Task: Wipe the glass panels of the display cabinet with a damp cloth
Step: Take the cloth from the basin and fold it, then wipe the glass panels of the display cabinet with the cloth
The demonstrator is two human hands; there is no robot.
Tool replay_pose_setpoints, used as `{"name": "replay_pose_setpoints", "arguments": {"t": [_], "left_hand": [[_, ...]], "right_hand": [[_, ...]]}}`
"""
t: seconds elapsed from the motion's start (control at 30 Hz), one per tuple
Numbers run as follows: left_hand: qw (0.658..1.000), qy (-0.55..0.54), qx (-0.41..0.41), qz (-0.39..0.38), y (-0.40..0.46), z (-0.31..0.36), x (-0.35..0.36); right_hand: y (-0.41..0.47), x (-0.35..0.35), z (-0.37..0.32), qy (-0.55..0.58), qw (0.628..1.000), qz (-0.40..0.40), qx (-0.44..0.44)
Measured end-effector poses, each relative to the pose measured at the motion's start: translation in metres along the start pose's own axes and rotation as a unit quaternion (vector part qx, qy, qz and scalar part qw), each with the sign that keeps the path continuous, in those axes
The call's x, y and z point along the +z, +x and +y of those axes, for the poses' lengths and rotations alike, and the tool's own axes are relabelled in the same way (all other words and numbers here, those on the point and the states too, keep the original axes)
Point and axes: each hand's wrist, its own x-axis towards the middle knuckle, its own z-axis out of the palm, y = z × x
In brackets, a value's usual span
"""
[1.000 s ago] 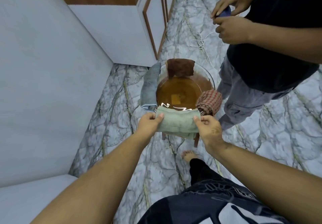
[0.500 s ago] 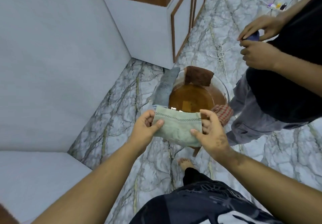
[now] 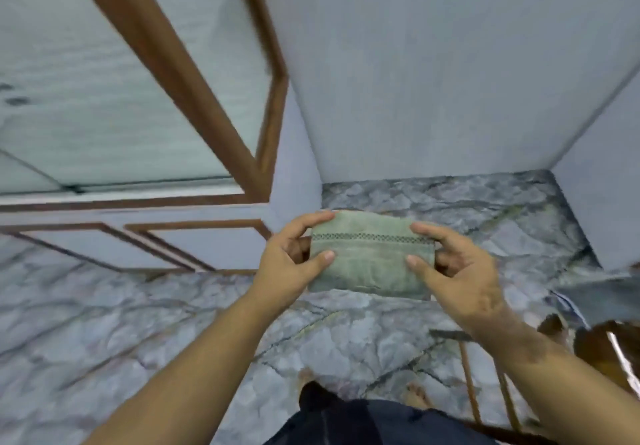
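I see grey veined marble floor (image 3: 104,323) below, with pale walls meeting in a corner ahead. The display cabinet (image 3: 145,105), wood-framed with glass panels, stands to my left. I hold the folded green cloth (image 3: 372,254) above the floor, apart from the glass. My left hand (image 3: 287,257) pinches its left edge, and my right hand (image 3: 460,271) pinches its right edge, thumbs on top.
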Motion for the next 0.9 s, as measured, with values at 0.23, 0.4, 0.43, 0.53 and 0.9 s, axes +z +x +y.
{"name": "replay_pose_setpoints", "arguments": {"t": [0.23, 0.4, 0.43, 0.53, 0.9], "left_hand": [[0.967, 0.026, 0.048, 0.249, -0.084, 0.012, -0.148], [0.955, 0.058, 0.098, 0.275, -0.092, 0.043, -0.226], [0.954, 0.064, 0.113, 0.27, -0.088, 0.051, -0.237], [0.95, 0.085, 0.157, 0.258, -0.067, 0.082, -0.255], [0.875, 0.246, 0.342, 0.238, 0.082, 0.149, -0.2]], "right_hand": [[0.025, 0.166, -0.043, -0.049, 0.983, -0.14, -0.11], [0.04, 0.252, -0.089, -0.014, 0.975, -0.158, -0.159], [0.046, 0.261, -0.099, -0.01, 0.973, -0.156, -0.168], [0.069, 0.276, -0.131, 0.009, 0.968, -0.142, -0.207], [0.25, 0.217, -0.185, 0.052, 0.933, -0.135, -0.329]]}}
